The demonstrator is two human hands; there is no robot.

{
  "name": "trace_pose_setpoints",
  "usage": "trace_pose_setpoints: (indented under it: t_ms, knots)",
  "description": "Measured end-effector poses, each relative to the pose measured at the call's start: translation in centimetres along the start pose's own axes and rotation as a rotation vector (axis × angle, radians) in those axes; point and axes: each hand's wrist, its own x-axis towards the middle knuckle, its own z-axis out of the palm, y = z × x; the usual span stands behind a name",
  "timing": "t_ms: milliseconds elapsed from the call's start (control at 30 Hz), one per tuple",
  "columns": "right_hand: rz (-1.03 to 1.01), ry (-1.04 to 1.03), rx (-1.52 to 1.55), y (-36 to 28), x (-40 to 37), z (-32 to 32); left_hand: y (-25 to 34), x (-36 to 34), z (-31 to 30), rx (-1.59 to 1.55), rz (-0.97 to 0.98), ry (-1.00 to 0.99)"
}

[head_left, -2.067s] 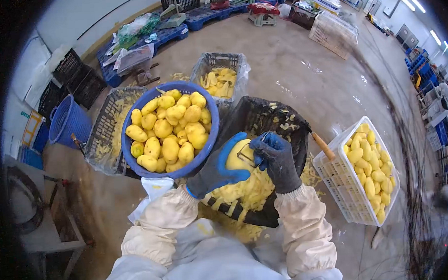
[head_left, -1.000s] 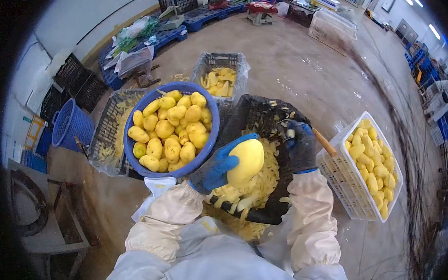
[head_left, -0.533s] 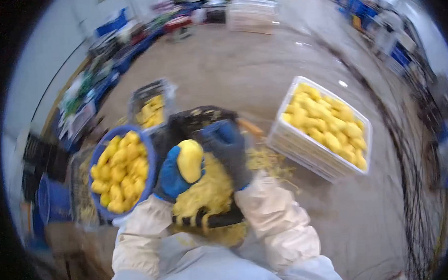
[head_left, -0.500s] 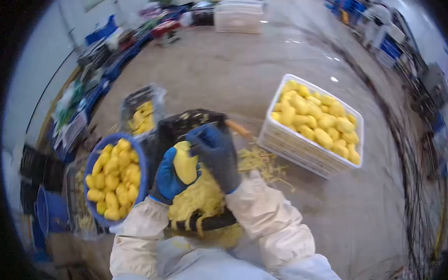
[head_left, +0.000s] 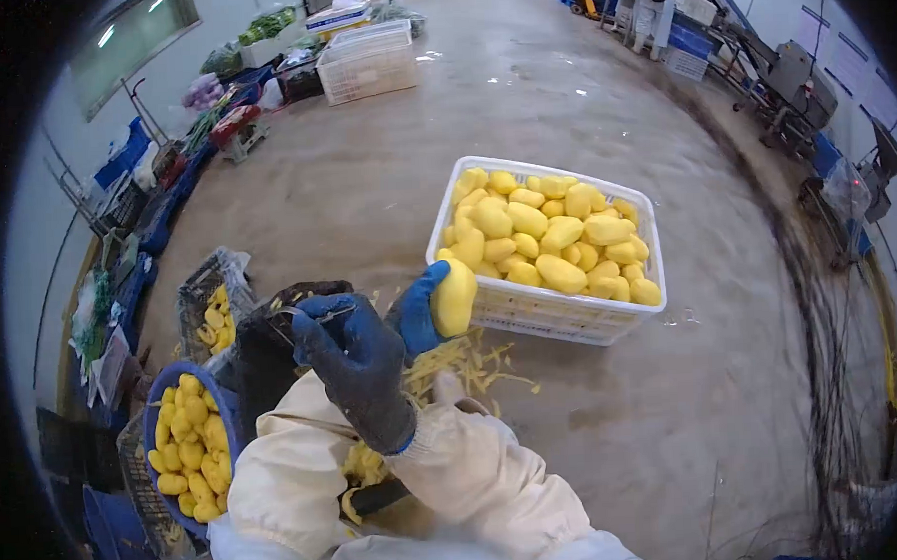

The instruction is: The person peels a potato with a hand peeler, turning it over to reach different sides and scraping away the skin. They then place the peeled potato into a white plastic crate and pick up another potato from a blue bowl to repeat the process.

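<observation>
My left hand [head_left: 420, 316], in a blue glove, grips a peeled yellow potato [head_left: 455, 298] beside the near left corner of a white crate [head_left: 560, 315]. That crate is heaped with peeled potatoes [head_left: 564, 233]. My right hand [head_left: 357, 369], in a dark, dirty blue glove, is closed around a thin metal peeler [head_left: 282, 313] left of the potato. My forearms cross, with the right one in front. Below them, peelings [head_left: 367, 466] show partly behind my sleeves, and more peel strips [head_left: 472, 367] lie on the floor.
A blue basket of potatoes [head_left: 236, 414] stands at left. Behind it is a dark crate [head_left: 194, 301] with yellow pieces. Stacked pale crates [head_left: 369, 63] stand farther back. A person in white [head_left: 652, 6] is at the far right, near machinery [head_left: 795, 85].
My left hand has carried the potato right, to the white crate's edge. My right hand now lies left of it, so my arms cross. The view has turned right.
</observation>
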Motion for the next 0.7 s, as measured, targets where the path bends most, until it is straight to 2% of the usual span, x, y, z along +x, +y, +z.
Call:
trace_pose_setpoints:
  t_ms: [67, 200, 267, 300, 333, 400, 467, 533, 600, 633, 667, 700]
  knots:
    - [0.028, 0.054, 0.114, -0.3, 0.2, -0.8, -1.1, 3.7, -1.1, 0.035, -0.052, -0.055]
    - [0.035, 0.098, 0.061, -0.4, 0.7, -2.3, -3.0, 9.3, 0.5, 0.059, -0.026, -0.097]
    - [0.056, 0.107, 0.045, -0.5, 0.9, -2.6, -2.5, 9.6, 4.5, -0.126, 0.028, -0.255]
    - [0.037, 0.114, 0.013, -0.7, 1.0, -2.7, -1.5, 9.2, 5.7, -0.105, 0.022, -0.331]
    - [0.019, 0.12, -0.014, -0.8, 1.2, -2.6, -1.3, 9.8, 6.0, -0.075, 0.173, -0.18]
    - [-0.005, 0.125, 0.039, -0.3, 1.4, -2.3, 0.1, 9.0, 6.0, -0.048, 0.193, -0.271]
    - [-0.031, 0.119, 0.097, 0.1, 1.6, -1.9, 0.9, 7.2, 4.3, 0.074, 0.203, -0.23]
    - [-0.04, 0.115, 0.031, 0.2, 1.5, -1.5, 1.7, 4.3, 1.8, 0.192, 0.214, -0.18]
    - [-0.021, 0.115, 0.141, 1.3, 1.4, -0.5, 2.4, 1.3, -2.2, 0.4, 0.197, -0.1]
    - [-0.071, 0.116, 0.041, 1.6, 1.4, -0.1, 2.6, -0.7, -4.5, 0.438, 0.243, -0.111]
    - [-0.121, 0.116, -0.058, 2.1, 1.2, 0.4, 2.9, -2.7, -8.5, 0.31, 0.303, -0.171]
    - [-0.066, 0.119, -0.047, 3.1, 1.0, 1.1, 3.2, -4.6, -12.5, 0.18, 0.355, -0.239]
